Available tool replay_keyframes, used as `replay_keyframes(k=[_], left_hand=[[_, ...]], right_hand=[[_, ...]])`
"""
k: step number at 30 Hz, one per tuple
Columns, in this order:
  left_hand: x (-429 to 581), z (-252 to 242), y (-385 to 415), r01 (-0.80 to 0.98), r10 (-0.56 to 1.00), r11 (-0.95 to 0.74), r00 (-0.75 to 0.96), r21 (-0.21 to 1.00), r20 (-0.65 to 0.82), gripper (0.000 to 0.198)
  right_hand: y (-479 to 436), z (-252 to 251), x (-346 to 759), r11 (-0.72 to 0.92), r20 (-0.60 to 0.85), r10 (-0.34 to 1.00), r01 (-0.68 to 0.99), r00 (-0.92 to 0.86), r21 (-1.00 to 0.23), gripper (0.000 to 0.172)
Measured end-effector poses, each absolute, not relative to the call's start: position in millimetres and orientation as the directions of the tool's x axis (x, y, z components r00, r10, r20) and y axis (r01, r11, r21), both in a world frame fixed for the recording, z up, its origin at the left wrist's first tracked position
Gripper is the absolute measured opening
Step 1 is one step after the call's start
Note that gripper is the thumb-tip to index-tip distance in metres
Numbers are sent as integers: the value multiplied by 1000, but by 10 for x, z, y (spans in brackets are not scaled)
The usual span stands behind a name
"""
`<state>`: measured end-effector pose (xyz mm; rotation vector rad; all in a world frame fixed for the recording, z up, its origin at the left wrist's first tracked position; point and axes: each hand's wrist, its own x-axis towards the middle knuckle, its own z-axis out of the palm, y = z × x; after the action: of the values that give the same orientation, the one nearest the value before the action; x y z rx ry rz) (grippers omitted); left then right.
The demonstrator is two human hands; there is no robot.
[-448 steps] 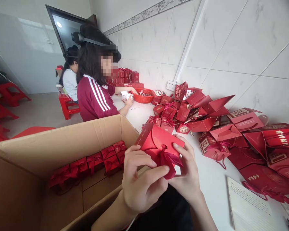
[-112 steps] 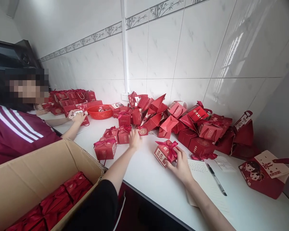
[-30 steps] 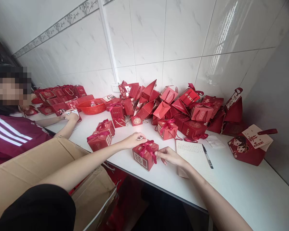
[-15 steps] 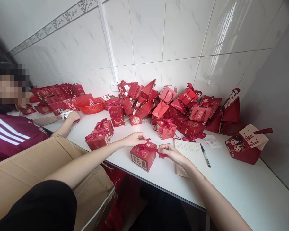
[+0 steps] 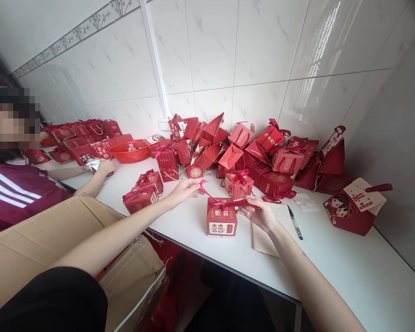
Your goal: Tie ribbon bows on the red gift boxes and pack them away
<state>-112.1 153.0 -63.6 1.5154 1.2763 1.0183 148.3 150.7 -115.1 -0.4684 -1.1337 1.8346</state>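
A small red gift box (image 5: 222, 220) with gold and white lettering stands upright on the white table, its front turned toward me. A dark red ribbon (image 5: 210, 197) is knotted on its top. My left hand (image 5: 184, 192) pinches one end of the ribbon, drawn up and to the left of the box. On the right, my right hand (image 5: 257, 213) grips the other end, which runs taut from the knot. Two more ribboned boxes (image 5: 140, 199) sit to the left of my left hand.
A heap of red boxes (image 5: 210, 157) lies along the wall. A notebook (image 5: 265, 240) and pen (image 5: 295, 222) are beside my right hand. A red basket (image 5: 130, 152) stands farther left, near a co-worker's hand (image 5: 105, 168). A cardboard carton (image 5: 86, 221) is at the table's edge.
The box has turned to face me and shifted right. My hands have moved apart, pulling the ribbon ends out to both sides.
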Motion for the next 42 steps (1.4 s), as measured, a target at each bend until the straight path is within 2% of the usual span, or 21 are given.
replay_keyframes(k=[4, 9, 17, 20, 23, 27, 31, 36, 39, 42], left_hand=[[-1128, -528, 1504, 66, 999, -40, 31, 997, 38, 17], [-1142, -419, 1490, -17, 997, -77, -31, 997, 76, 12], [-1002, -151, 1487, -119, 967, -254, -47, 960, 251, 17], [-855, -42, 1488, -128, 947, -321, -63, 938, 315, 22], [-722, 8, 1492, -61, 918, -396, -64, 916, 392, 30], [-599, 31, 1480, 52, 873, -477, -84, 877, 480, 30], [-516, 70, 1436, 129, 855, -505, -60, 854, 515, 30], [-536, 107, 1383, 105, 864, -496, -42, 862, 502, 37], [-642, 133, 1385, 21, 899, -435, -41, 900, 436, 40], [-735, 98, 1438, 176, 933, -355, 10, 918, 359, 47]], right_hand=[[1511, -1108, 1548, -203, 141, 874, -612, -466, -764, 33], [1554, -1054, 1664, -186, 168, 914, -747, -371, -638, 30], [1611, -812, 1762, -15, 218, 957, -787, -189, -617, 19], [1599, -619, 1683, 41, 229, 960, -726, -161, -686, 17], [1575, -389, 1552, 127, 308, 936, -649, -172, -750, 17], [1526, -126, 1353, 212, 395, 891, -565, -222, -798, 35], [1484, -5, 1167, 285, 450, 853, -487, -264, -826, 35], [1445, 37, 1112, 329, 472, 832, -426, -291, -843, 33], [1447, 42, 1218, 321, 460, 820, -391, -342, -863, 41], [1493, -29, 1298, 430, 464, 797, -175, -387, -886, 46]])
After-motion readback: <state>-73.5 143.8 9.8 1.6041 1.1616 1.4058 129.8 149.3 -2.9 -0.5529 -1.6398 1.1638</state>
